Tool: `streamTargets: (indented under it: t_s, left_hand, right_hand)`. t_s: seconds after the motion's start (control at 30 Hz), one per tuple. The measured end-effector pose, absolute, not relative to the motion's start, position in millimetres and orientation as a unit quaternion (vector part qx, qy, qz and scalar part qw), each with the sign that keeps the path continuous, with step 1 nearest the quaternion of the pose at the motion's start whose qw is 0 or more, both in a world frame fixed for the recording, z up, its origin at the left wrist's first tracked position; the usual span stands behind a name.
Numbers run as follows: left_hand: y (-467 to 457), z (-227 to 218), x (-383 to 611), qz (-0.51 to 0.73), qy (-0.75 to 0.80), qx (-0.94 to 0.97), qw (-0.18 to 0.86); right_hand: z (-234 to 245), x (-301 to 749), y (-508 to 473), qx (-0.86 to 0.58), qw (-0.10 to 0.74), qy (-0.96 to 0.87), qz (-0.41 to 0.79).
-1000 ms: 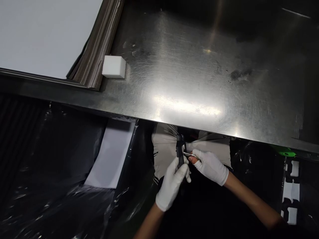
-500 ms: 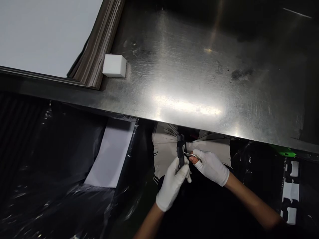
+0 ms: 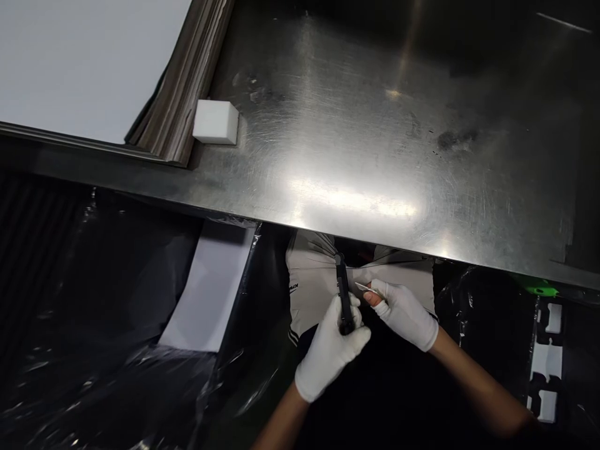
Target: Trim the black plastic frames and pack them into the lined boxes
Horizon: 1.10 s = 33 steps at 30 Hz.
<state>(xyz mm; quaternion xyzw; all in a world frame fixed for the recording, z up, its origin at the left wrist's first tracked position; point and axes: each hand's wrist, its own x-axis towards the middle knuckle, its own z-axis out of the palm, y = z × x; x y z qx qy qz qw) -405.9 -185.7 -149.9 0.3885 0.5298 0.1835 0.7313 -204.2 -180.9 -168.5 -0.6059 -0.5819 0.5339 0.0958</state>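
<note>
Both my hands wear white gloves and work just below the front edge of a steel table [image 3: 356,137]. My left hand [image 3: 330,350] is closed round a slim black knife handle [image 3: 344,294] that points up toward the table edge. My right hand [image 3: 404,312] pinches a small thin metal blade [image 3: 363,287] between thumb and finger, its tip a short way right of the handle's upper end. Behind the hands lies white fabric with dark print [image 3: 312,281].
A white foam block [image 3: 215,122] sits on the table beside a stack of brown-edged boards with a white top sheet [image 3: 94,69]. Black plastic film [image 3: 94,312] and a white sheet [image 3: 210,287] hang below the edge. A green object [image 3: 537,289] and white brackets [image 3: 546,362] are at right.
The blade has come away from the handle's head and now sits apart in my right hand. My left hand has shifted slightly right and tilted the handle.
</note>
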Motion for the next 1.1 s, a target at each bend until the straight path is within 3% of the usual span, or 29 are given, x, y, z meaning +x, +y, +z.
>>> streamTargets:
  t_s: [0.13,0.37,0.5,0.87,1.1]
  left_hand:
    - [-181,-142,-400,0.154,0.544,0.406,0.718]
    - [-181,-138,-385,0.125,0.562,0.437,0.691]
    - [-186,-144,-388,0.133,0.564,0.455,0.677]
    - [-186,-146,-385,0.145,0.581,0.475,0.644]
    - [-170,-143,-394,0.015,0.662,0.52,0.54]
  right_hand:
    - [-154,-194,-185,-0.572,0.134,-0.586,0.558]
    - [-135,-202,-186,-0.563,-0.021,-0.676,0.475]
    - [-133,-207,-183,-0.554,-0.056,-0.693,0.457]
    - [-142,-214,-186,-0.593,-0.003,-0.636,0.494]
    - [-137,-193,-174,-0.564,0.0,-0.622,0.544]
